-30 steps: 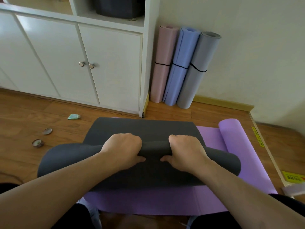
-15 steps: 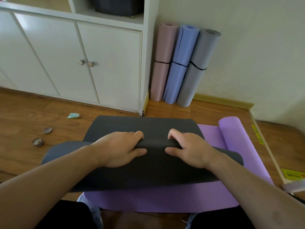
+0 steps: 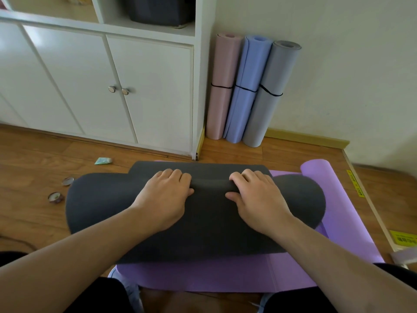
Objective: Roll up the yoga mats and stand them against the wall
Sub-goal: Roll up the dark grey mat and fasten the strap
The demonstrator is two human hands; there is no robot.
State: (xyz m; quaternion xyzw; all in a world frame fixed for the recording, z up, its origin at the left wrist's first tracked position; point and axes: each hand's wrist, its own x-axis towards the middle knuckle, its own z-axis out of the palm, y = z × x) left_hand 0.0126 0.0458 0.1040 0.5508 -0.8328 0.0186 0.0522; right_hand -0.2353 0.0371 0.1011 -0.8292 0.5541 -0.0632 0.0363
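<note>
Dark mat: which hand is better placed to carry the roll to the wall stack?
Right, probably. The right hand sits nearer the pink, blue and grey rolls; the left hand is nearer the cabinet. Both rest on the dark mat.

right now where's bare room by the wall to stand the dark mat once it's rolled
Bare wall and floor lie right of the grey rolled mat, above the yellow baseboard. Left is crowded: the pink mat stands tight beside the white cabinet, the blue mat between pink and grey.
</note>
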